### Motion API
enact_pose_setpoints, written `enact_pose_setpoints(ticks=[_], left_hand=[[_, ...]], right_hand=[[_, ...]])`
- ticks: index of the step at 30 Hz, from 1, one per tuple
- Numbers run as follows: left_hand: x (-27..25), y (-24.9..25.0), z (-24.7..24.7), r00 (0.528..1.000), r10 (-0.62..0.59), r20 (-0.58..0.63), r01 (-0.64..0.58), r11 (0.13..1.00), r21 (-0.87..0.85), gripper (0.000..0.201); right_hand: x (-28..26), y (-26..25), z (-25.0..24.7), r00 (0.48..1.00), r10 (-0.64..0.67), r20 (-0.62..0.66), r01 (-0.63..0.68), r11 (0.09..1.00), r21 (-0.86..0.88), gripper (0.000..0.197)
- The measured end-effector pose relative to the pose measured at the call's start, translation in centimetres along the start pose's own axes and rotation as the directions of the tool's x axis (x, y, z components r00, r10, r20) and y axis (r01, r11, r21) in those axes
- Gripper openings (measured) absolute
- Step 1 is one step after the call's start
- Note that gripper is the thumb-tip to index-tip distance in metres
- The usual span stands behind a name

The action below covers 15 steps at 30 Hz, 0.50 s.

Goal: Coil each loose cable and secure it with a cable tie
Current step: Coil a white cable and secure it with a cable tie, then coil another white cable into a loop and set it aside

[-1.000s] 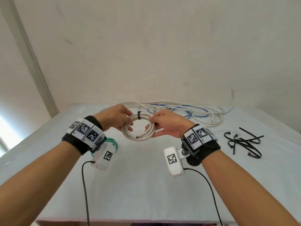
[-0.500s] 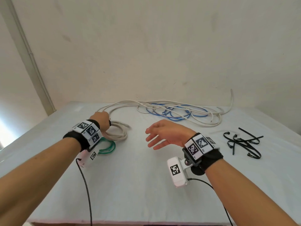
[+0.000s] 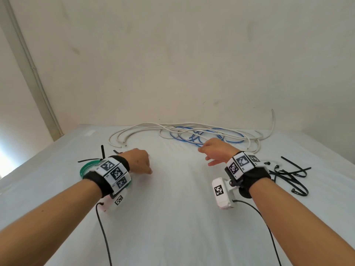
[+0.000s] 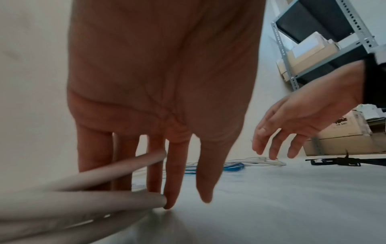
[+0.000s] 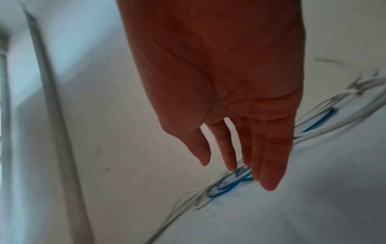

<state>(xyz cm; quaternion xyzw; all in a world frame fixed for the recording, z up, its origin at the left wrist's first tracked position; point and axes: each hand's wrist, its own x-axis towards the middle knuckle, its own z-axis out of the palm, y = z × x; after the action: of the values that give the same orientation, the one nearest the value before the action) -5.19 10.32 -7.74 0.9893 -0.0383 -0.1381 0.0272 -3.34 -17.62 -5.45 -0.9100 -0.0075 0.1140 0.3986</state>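
Observation:
My left hand (image 3: 141, 163) is low over the table at the left, fingers straight and pointing down. In the left wrist view its fingertips (image 4: 168, 203) stand against the tied white cable coil (image 4: 62, 203), which lies on the table; my wrist hides that coil from the head view. A tied green coil (image 3: 86, 167) lies just left of that wrist. My right hand (image 3: 216, 151) hovers open over the loose blue cable (image 3: 211, 132), fingers (image 5: 269, 173) extended and holding nothing. Loose white cables (image 3: 138, 130) sprawl along the back of the table.
Several black cable ties (image 3: 288, 175) lie in a heap at the right of the white table (image 3: 172, 217). A wall rises right behind the cables. The left wrist view shows a metal shelf (image 4: 292, 54) with cardboard boxes off to the right.
Both hands held the white coil a second ago. The left hand carried it left, set it down by the green coil and let go; the right hand moved forward over the loose cables.

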Motion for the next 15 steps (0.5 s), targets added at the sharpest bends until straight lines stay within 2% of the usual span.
enact_pose_setpoints(ticks=[4,7,11,12,15], left_hand=[[0.6,0.2,-0.9,0.996,-0.063,-0.06,0.063,0.998,0.0,0.031],[1.4,0.8,-1.6,0.997,-0.056,-0.043,0.056,0.998,0.008,0.034],[2.3,2.3,-3.2,0.996,0.002,-0.089,-0.006,0.999,-0.047,0.035],[2.4,2.9,-3.7,0.995,0.033,-0.093,-0.04,0.997,-0.071,0.035],[3.2,4.5,-4.3,0.985,0.136,-0.102,-0.159,0.952,-0.26,0.028]], right_hand=[[2.5,3.5,-1.8,0.992,0.081,-0.094,-0.106,0.948,-0.301,0.041],[3.8,5.8,-2.4,0.986,0.124,-0.109,-0.152,0.941,-0.302,0.055],[5.4,6.7,-2.8,0.98,0.131,-0.149,-0.167,0.949,-0.267,0.061],[5.6,6.6,-2.9,0.982,0.122,-0.144,-0.158,0.947,-0.281,0.058],[5.7,5.9,-2.9,0.985,0.028,-0.172,-0.086,0.937,-0.339,0.019]])
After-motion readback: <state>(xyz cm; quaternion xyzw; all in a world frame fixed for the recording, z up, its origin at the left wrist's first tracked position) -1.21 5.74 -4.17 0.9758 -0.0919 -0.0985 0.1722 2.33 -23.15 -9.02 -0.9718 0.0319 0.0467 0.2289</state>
